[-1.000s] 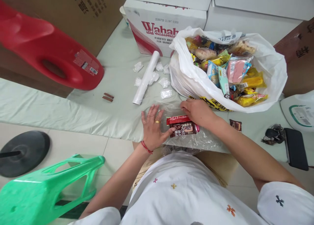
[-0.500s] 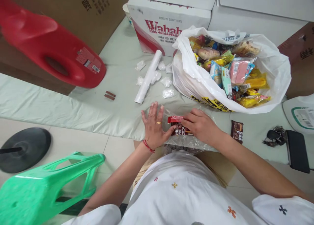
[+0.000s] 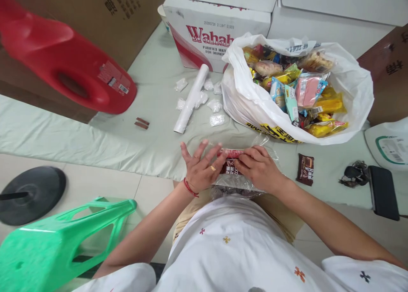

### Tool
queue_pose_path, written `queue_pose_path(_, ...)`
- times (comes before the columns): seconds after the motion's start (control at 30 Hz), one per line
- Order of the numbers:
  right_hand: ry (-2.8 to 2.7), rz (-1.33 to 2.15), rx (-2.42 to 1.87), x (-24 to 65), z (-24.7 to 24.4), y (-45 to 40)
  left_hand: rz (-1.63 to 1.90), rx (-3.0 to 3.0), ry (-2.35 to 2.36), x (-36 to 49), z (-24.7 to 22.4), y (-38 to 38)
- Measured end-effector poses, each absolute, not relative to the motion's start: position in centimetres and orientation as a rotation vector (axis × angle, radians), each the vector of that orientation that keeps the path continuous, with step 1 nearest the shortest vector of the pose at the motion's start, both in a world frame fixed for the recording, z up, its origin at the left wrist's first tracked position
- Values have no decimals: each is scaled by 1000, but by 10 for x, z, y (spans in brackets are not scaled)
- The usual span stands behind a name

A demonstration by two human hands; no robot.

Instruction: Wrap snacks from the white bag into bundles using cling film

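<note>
Left hand (image 3: 204, 168), fingers spread, touches the red packet (image 3: 233, 153); right hand (image 3: 262, 168) bends over it and the brown packet (image 3: 229, 167), whether grasping I cannot tell.

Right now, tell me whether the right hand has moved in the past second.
Yes: judged against the white bag, the right hand has moved toward the person's body, away from the bag's near edge.

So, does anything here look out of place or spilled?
I see nothing spilled or plainly damaged. Mildly odd: two small brown strips lie loose on the cloth near the red jug, and one cocoa packet lies by itself, right of the right hand.
</note>
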State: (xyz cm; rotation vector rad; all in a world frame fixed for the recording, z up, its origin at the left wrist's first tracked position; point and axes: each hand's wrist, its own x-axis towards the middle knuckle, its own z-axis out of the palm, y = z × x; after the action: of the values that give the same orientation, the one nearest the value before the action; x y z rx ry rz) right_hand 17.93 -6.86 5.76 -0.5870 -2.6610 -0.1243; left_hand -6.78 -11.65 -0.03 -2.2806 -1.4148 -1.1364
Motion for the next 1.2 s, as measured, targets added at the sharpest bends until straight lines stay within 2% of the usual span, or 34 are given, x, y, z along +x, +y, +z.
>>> queue_pose_path(0.27,-2659,-139,-666,185,47,-74,-823,-2784,-1141,-104,5,-134)
queue_pose_path(0.43,-2633,-175,-664,184,45,-75,-1194,-2271,-1269,-88,48,-155)
queue_pose_path(0.53,-2610,-141,-668,183,45,-76,-1242,-2362,-1294,-54,61,-153)
queue_pose_path(0.63,-2582,-108,-667,183,43,-77,-1006,-2631,-1330,-24,46,-137)
queue_pose_path(0.83,-2575,-111,-689,206,41,-73,-701,-2762,-1466,-15,8,-119)
queue_pose_path(1.07,-2441,-201,-1096,284,37,-58,-623,-2746,-1472,-14,16,-122)
queue_pose_path(1.2,-2335,-276,-1141,285,38,-56,-600,-2750,-1493,-13,14,-122)
